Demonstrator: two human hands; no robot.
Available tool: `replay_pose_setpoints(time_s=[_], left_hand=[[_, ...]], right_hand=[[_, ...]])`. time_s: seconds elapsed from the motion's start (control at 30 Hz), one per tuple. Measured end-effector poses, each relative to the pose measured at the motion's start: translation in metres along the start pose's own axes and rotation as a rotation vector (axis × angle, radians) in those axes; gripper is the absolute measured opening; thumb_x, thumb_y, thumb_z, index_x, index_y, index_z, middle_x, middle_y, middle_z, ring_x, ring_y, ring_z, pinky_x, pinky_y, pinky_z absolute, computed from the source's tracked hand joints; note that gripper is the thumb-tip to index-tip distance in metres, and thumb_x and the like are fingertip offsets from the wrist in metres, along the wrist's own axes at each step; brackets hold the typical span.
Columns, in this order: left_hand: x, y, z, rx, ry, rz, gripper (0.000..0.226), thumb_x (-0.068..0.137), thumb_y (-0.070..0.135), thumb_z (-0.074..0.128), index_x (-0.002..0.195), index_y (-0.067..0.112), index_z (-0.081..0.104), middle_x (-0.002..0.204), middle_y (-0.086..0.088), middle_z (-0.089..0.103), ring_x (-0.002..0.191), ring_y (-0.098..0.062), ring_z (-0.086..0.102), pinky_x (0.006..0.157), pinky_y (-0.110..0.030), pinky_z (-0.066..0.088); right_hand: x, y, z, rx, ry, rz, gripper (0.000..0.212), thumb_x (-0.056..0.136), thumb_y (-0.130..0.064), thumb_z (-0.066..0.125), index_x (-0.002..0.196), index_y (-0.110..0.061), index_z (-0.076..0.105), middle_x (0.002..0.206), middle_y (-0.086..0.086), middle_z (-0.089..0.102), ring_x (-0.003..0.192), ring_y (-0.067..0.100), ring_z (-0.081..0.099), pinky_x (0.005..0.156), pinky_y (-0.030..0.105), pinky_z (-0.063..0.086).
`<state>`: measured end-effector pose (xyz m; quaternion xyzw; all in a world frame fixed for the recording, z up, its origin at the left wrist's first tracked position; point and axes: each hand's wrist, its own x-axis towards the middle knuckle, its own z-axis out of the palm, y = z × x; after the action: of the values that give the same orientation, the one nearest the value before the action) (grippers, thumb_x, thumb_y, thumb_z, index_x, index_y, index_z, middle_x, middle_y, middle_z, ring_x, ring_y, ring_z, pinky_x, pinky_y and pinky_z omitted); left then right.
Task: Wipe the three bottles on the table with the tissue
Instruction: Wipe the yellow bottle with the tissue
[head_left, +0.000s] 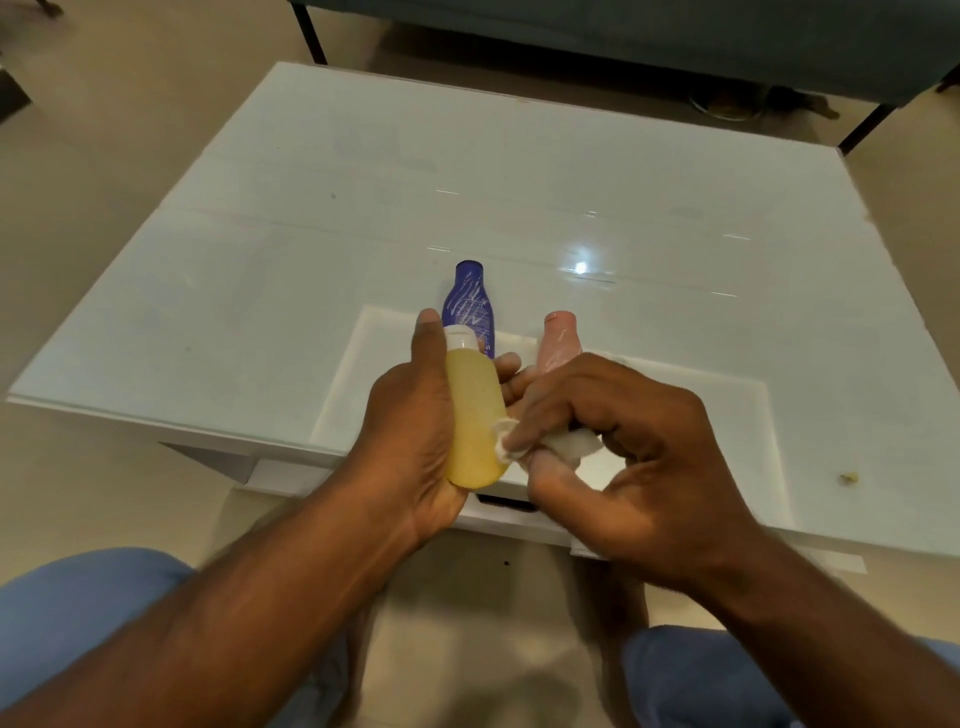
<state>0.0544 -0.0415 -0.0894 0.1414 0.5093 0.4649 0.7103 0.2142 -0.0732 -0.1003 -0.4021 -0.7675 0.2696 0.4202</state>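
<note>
Bench (519, 182): white, glossy, being used as the carrying surface; a raised white panel is set into its near part. A small yellowish scrap (848, 478) is lying near the right edge.

Left hand (415, 431): being held above the near edge of the bench, fingers (506, 362) wrapped round the yellow bottle, thumb reaching up beside its cap.

Right hand (639, 467): being held just beside the left, fingers curled, the tissue being pinched between thumb and fingertips.

Yellow bottle (474, 415): white-capped, being held off the bench in the left hand, cap pointing away from the person. Its right side is being touched by the tissue low on the body.

Blue bottle (469, 306): being left lying on the bench behind the hands, its lower part hidden by the left hand.

Pink bottle (558, 343): being left lying just right of the blue one, apart from it, partly hidden by the right hand.

Tissue (545, 444): white, crumpled into a wad, being pressed against the yellow bottle.

Step in hand, as judged: the yellow bottle is being wiped; whether blue and pink are already wiped cannot be told.

Next move, as judged: the bottle is to be turned in the left hand so unwiped faces are being presented, then set down and another bottle taken up, with the tissue kept pinched.
</note>
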Motion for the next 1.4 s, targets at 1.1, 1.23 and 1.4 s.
replay_pose_setpoints(time_s=[1.1, 1.23, 1.4], left_hand=[[0.039, 0.065, -0.050, 0.936, 0.343, 0.837, 0.050, 0.080, 0.039, 0.080, 0.117, 0.017, 0.052, 0.128, 0.009, 0.065, 0.102, -0.004, 0.067, 0.080, -0.008, 0.052], [0.041, 0.056, -0.055, 1.283, 0.373, 0.807, 0.045, 0.084, 0.023, 0.079, 0.118, 0.018, 0.050, 0.123, -0.004, 0.062, 0.098, -0.014, 0.059, 0.085, -0.022, 0.048], [0.043, 0.045, -0.058, 1.605, 0.413, 0.626, 0.052, 0.083, 0.027, 0.080, 0.122, 0.013, 0.049, 0.120, -0.013, 0.055, 0.087, -0.017, 0.050, 0.075, -0.029, 0.040]], right_hand=[[0.004, 0.004, -0.011, -0.079, 0.182, 0.285, 0.016, 0.088, -0.007, 0.081, 0.098, -0.020, 0.080, 0.100, -0.015, 0.074, 0.105, -0.003, 0.069, 0.087, 0.008, 0.053], [0.004, 0.008, -0.019, -0.047, 0.248, 0.360, 0.012, 0.089, -0.017, 0.079, 0.099, -0.022, 0.080, 0.102, -0.016, 0.075, 0.103, -0.001, 0.070, 0.082, 0.011, 0.058], [0.001, 0.011, -0.020, -0.051, 0.255, 0.407, 0.011, 0.089, -0.021, 0.078, 0.099, -0.025, 0.080, 0.102, -0.013, 0.075, 0.098, 0.006, 0.071, 0.079, 0.013, 0.059]])
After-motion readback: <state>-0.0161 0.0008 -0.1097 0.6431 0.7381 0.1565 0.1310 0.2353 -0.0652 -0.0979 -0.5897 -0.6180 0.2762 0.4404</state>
